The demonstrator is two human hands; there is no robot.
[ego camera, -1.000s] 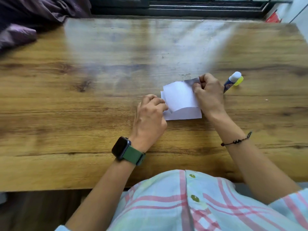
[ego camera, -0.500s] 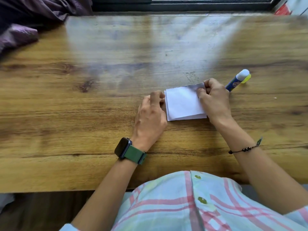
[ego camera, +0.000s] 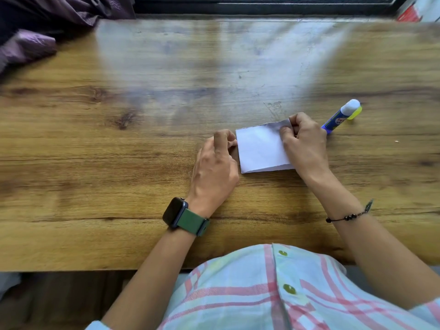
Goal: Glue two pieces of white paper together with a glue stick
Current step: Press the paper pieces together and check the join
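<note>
Left hand (ego camera: 214, 163) curled, knuckles up, fingertips bent down. Right hand (ego camera: 303, 144) farther right, thumb and forefinger pinched together. Forearms angled inward.

Paper (ego camera: 262, 148) now pressed flat on the table (ego camera: 119, 163), no longer bowed up as a second ago. Left hand (ego camera: 214, 167) shifted from the paper's near-left corner to its left edge, fingertips curled against it. Right hand (ego camera: 303, 144) now pinching the far-right corner. Glue stick (ego camera: 341, 115) sits farther right in view, camera having tilted.
</note>
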